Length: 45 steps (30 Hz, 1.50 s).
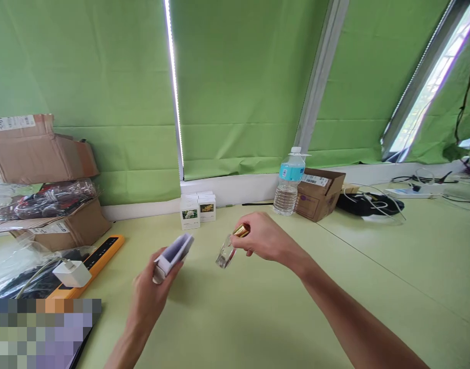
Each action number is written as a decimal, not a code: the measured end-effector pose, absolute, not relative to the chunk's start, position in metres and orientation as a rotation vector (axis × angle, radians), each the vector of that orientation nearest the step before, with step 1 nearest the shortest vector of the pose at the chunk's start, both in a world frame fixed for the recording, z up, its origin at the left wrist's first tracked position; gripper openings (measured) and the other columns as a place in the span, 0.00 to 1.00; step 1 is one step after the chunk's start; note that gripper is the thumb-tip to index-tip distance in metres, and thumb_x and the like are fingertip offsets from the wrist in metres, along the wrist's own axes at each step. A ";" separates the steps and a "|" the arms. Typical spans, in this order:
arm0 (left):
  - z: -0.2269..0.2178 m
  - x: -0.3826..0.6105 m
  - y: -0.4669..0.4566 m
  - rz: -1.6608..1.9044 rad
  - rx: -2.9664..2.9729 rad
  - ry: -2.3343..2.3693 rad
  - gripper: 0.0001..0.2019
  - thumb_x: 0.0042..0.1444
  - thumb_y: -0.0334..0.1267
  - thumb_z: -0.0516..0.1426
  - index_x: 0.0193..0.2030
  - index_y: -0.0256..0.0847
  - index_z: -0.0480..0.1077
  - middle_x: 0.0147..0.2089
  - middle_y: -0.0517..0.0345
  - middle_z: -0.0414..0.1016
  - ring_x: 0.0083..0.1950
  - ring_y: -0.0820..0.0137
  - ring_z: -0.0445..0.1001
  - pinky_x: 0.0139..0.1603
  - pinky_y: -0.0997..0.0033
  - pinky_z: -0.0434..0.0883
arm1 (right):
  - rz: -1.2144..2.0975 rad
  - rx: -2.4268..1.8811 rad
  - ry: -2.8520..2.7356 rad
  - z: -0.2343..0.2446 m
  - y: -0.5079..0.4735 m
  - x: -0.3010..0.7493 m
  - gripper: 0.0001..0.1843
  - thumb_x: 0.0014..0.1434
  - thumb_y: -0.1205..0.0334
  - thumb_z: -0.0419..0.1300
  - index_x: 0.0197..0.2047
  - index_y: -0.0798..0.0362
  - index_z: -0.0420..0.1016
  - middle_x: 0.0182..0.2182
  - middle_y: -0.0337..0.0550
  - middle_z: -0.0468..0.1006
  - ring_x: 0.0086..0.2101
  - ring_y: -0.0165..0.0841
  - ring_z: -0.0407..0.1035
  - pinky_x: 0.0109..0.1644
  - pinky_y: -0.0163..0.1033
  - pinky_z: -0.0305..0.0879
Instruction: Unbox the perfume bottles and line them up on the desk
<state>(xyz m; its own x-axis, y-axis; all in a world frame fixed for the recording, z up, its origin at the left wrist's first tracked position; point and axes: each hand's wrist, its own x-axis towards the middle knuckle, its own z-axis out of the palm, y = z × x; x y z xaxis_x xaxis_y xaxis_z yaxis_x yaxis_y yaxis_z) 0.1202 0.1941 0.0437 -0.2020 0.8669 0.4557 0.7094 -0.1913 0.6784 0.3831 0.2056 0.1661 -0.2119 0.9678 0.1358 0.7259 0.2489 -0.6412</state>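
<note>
My left hand (152, 284) is closed around a small white box (176, 251), its open end facing up and to the right. To the right of it, my right hand (260, 236) pinches a small clear glass bottle (225, 253) with a gold cap (241, 230). The bottle is tilted, its base pointing down and left, held above the table (219, 318) and apart from the box. Beyond both hands, several small white boxes (190, 215) with flower pictures stand near the wall.
A water bottle (289, 187) and a cardboard box (321, 195) stand at the back right, beside a black pouch (367, 204) with white cables. On the left are stacked cardboard boxes (39, 154), an orange power strip (108, 256) and a white charger (72, 273).
</note>
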 end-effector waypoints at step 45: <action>0.025 0.177 0.166 0.948 1.877 1.542 0.17 0.58 0.49 0.52 0.49 0.44 0.68 0.41 0.55 0.76 0.41 0.64 0.73 0.42 0.66 0.68 | 0.333 -1.492 -2.331 0.106 0.203 0.331 0.07 0.54 0.65 0.53 0.29 0.53 0.72 0.23 0.40 0.75 0.26 0.29 0.65 0.25 0.34 0.47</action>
